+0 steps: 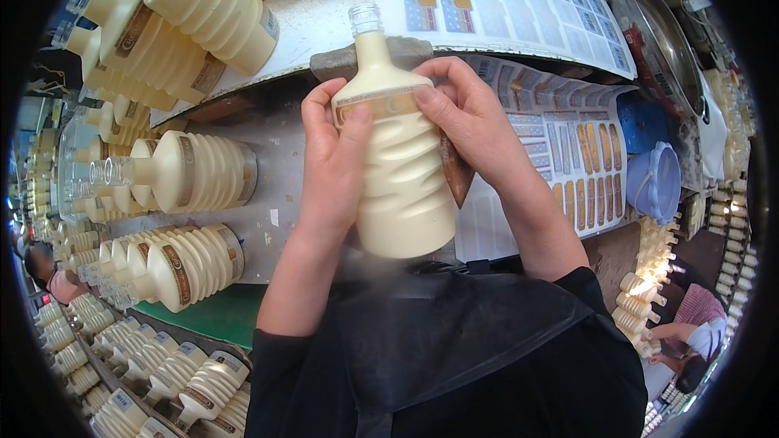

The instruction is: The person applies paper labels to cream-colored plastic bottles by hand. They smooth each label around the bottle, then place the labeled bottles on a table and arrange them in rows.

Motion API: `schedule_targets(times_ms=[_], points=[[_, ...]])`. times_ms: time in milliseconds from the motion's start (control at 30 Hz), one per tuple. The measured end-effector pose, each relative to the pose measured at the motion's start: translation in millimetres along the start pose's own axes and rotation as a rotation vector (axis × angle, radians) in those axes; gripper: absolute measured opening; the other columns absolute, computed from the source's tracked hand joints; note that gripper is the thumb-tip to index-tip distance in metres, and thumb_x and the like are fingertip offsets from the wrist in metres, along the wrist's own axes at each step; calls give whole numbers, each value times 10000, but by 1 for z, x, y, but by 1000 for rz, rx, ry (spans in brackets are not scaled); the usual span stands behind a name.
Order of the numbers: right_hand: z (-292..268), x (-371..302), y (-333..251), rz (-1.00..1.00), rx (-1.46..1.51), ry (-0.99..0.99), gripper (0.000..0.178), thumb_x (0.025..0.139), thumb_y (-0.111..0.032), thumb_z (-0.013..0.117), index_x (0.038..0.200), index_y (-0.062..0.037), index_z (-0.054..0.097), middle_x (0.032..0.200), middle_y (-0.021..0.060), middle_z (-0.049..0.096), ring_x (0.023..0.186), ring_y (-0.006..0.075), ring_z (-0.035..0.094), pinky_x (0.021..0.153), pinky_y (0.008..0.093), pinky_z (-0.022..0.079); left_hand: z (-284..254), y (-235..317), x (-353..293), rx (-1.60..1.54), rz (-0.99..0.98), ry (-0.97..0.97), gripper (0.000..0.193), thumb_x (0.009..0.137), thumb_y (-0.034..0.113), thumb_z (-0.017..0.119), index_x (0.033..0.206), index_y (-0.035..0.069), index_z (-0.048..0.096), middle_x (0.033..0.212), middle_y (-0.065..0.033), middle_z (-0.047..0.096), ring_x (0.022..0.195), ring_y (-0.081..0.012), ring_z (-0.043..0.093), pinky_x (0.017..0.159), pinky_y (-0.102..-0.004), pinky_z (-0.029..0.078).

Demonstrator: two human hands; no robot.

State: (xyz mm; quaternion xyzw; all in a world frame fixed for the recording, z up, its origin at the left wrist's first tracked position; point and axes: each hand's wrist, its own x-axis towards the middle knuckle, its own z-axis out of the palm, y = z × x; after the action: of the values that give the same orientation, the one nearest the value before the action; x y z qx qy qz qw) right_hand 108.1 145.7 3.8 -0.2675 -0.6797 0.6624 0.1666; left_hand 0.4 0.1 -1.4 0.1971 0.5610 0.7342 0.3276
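**Ribbed cream bottle (pixel 406 186) held from both sides**

The bottle is in the middle of the view, above the near part of the grey bench (pixel 276 182), with its neck pointing away from the person. The left hand (pixel 329 150) holds its left shoulder: the fingers are bent around the side and the thumb lies on the gold-brown label band (pixel 389 107). The right hand (pixel 475 118) has its thumb on the right end of this band, with its fingers curled near the shoulder. Both grips are narrow, on the bottle only as far as I can see. A brown pointed piece (pixel 457 174) shows beside the body, under the right hand; whether this hand also holds it, I cannot tell.

The clear threaded mouth (pixel 365 18) suggests coated glass, so the bottle is probably stiff, rather heavy and breakable by a knock. The smooth coating may be slippery, but the wavy ridges should give good hold; the broad body seems safer to grasp than the slim neck.

Behind the shoulder is a rough-looking grey block (pixel 329 63). At right, the flat, glossy label sheet (pixel 588 158) carries gold strips in rows.
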Motion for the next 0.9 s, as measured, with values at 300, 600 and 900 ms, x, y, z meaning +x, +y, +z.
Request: schedule_targets(times_ms=[300, 600, 900], points=[[-3, -2, -7, 19, 33, -11, 362, 982, -314, 649, 1191, -21, 609, 931, 82, 678, 884, 143, 631, 813, 312, 515, -2, -1, 0, -11, -20, -2, 419, 1106, 305, 435, 1418, 30, 388, 1272, -126, 578, 1145, -176, 595, 1002, -341, 505], [1, -2, -6, -2, 12, -9, 291, 1029, -269, 616, 1182, -23, 587, 949, 23, 657, 864, 54, 582, 762, 225, 476, -17, -5, 14, -219, -198, -45, 516, 1122, 431, 342, 1393, 21, 500, 1254, -127, 658, 1118, -191, 642, 1002, -372, 520], [7, -1, -4, 13, 96, 42, 296, 967, -257, 672, 1128, -17, 605, 830, 1, 632, 767, 44, 559, 689, 229, 458, -14, -7, 10, -176, -171, -8, 423, 1125, 343, 393, 1338, 10, 544, 1221, -118, 661, 1096, -174, 644, 986, -348, 526]])
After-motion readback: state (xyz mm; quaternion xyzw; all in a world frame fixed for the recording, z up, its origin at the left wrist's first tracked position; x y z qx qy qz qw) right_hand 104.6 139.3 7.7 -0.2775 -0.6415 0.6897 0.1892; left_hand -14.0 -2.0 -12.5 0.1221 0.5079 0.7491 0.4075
